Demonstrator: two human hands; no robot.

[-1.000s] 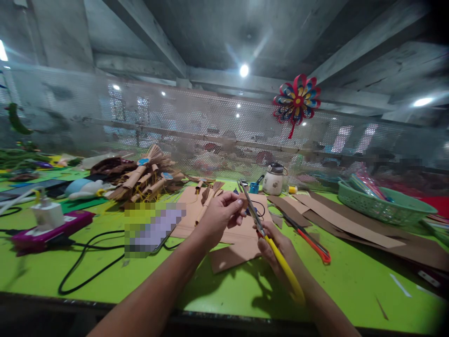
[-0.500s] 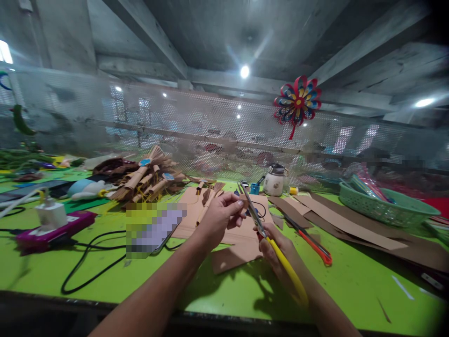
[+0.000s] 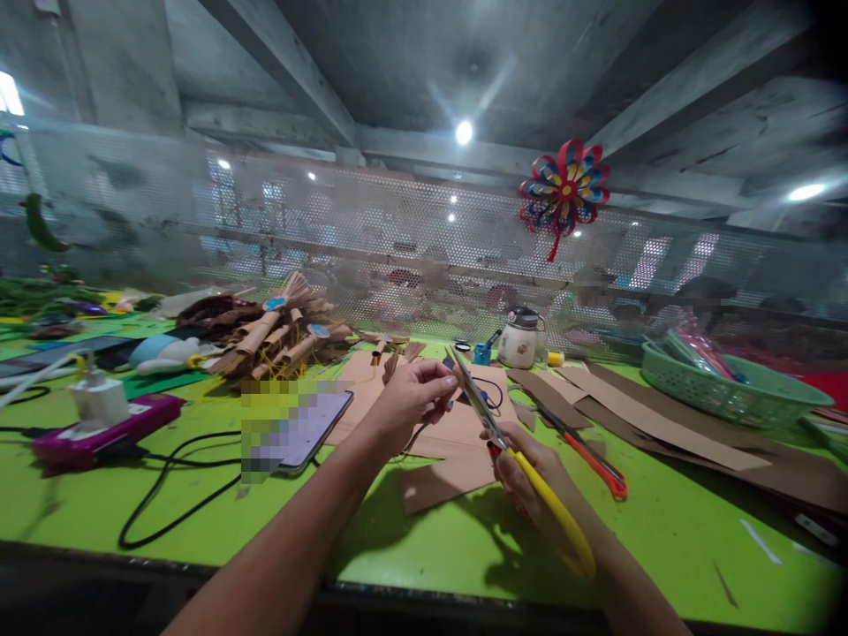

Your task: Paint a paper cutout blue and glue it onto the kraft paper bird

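Note:
My right hand [image 3: 530,468] is closed round the yellow-handled scissors [image 3: 488,415], whose blades point up and away, slightly apart. Just left of the blades, my left hand [image 3: 420,397] is held in a pinch; a small brown piece seems to be between its fingertips, too small to make out clearly. Below both hands, brown paper sheets [image 3: 437,486] lie on the green table [image 3: 371,556]. Behind my left hand is a small fan-shaped paper bundle [image 3: 397,360], partly hidden by it.
Left are a phone [image 3: 314,433], a purple power strip [image 3: 106,433] with black cables, and a pile of paper bundles [image 3: 271,340]. Right are red-handled scissors [image 3: 596,464], brown strips [image 3: 662,415] and a green basket [image 3: 729,389]. A white jar [image 3: 518,343] stands behind.
The scissors' yellow handle has swung slightly outward to the right. The brown piece at my left fingertips shows less than before. Both hands remain in nearly the same place.

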